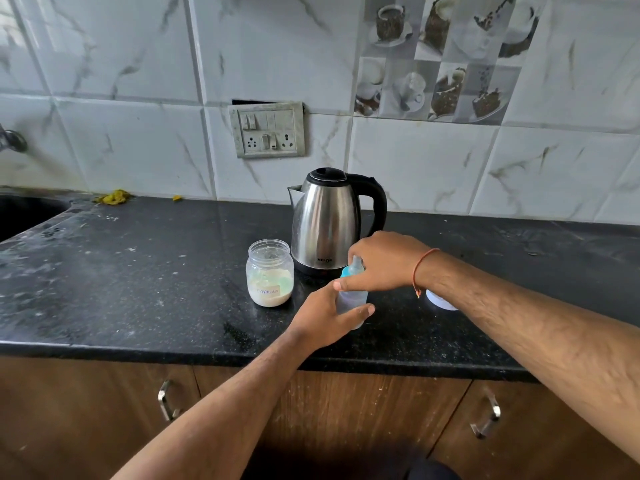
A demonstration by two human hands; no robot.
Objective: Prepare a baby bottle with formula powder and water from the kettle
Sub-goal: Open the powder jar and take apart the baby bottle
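Bottle: clear plastic baby bottle (352, 298) with blue collar, upright on black speckled surface (138, 289).
Left hand (325, 317): grips bottle body.
Right hand (384, 261): grasps the collar.

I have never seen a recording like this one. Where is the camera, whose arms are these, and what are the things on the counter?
There is no machine here. A person wears one wide camera on the head, and it looks forward and down, so the two arms that enter from below are that person's own.

The black counter runs along a tiled wall. On it stand a steel kettle with a black handle, and to its left an open jar labelled as formula, partly filled with pale powder. A white object shows behind the right forearm; I cannot tell what it is.

The left hand grips the body of the baby bottle, which stands in front of the kettle. The right hand grips the bottle's blue top from above. Whether it screws the top on or off, one picture cannot tell.
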